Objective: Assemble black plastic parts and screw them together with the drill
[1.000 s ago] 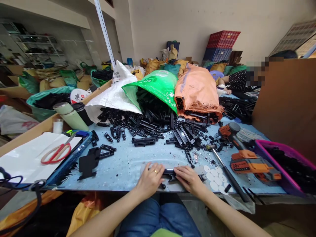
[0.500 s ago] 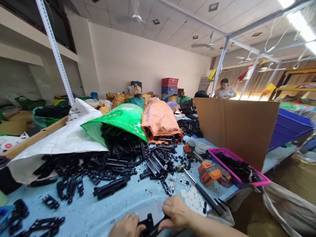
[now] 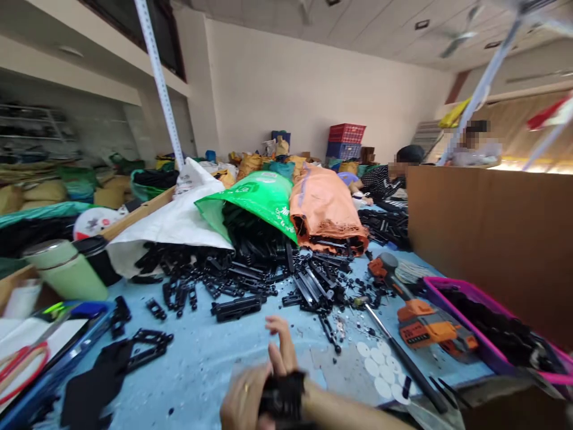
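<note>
My left hand (image 3: 244, 397), a ring on one finger, is closed around a black plastic part (image 3: 283, 399) at the bottom of the view; motion blurs it, so its exact kind is unclear. Just beyond that part, my right hand (image 3: 283, 349) has its fingers stretched and apart, with the wrist partly hidden behind the part. A long black part (image 3: 237, 308) lies on the blue tabletop (image 3: 197, 370) ahead of my hands. Small white discs (image 3: 380, 370) are spread to the right of them.
Black parts spill from a white sack (image 3: 179, 221), a green sack (image 3: 259, 197) and an orange sack (image 3: 329, 203). At right lie an orange cordless drill (image 3: 416, 322), a black-handled rod (image 3: 405, 358) and a pink-rimmed basket (image 3: 474, 304). Red scissors (image 3: 27, 370) and a green cup (image 3: 67, 269) are left.
The view has swung left, bringing the cup and scissors in. My right hand has come off the black part and opened its fingers; my left hand has kept its hold.
</note>
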`<state>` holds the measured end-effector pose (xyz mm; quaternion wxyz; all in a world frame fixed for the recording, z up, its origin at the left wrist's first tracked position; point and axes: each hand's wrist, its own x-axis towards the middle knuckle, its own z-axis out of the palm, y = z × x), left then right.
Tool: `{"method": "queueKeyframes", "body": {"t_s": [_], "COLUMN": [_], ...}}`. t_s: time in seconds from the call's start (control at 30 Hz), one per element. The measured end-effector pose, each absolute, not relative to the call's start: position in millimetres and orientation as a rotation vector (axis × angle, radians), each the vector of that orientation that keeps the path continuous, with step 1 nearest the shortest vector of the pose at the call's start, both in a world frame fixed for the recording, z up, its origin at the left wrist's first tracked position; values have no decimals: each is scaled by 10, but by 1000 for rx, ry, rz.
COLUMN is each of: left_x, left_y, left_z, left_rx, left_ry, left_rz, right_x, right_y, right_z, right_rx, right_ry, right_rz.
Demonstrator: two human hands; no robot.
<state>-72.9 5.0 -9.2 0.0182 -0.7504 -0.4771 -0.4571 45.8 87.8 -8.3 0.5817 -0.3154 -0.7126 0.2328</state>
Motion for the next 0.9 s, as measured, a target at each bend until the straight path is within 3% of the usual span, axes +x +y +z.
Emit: {"method": "queueKeyframes", "body": {"t_s": [0.13,0.23,0.4,0.5,0.63,0.77,0.9], "left_x": [-1026,-1117,-1056,-1250,-1914,-2454,-2474], "left_y": [531,906,1253,1426,1672,1812,1724], "left_z": [-164,-228,-102,82,213,190,245], "left_rx": [-2193,-2172,-2155,-2062,-1660,-1530,-1573], "left_ry": [-1518,-1662,-1833,-1951,-2499,-2670,-2691], "left_rz": [-893,-548,-469,-575,-555,-535,-572], "right_x": [608,633,346,220,296,512,708], "right_y": [1840,2577,3325,3516,3448,2874,2073], "right_z": [241,432,493,493,485,455,389], "right_rx": [-1158,-1342,-1515,-1533,-1438,-1202,-860], "right_ry": [-2044,-2028,-1950,-1871,-1735,-1621,-1347], "right_rz": [223,199,302,493,856,1216,1854]}}
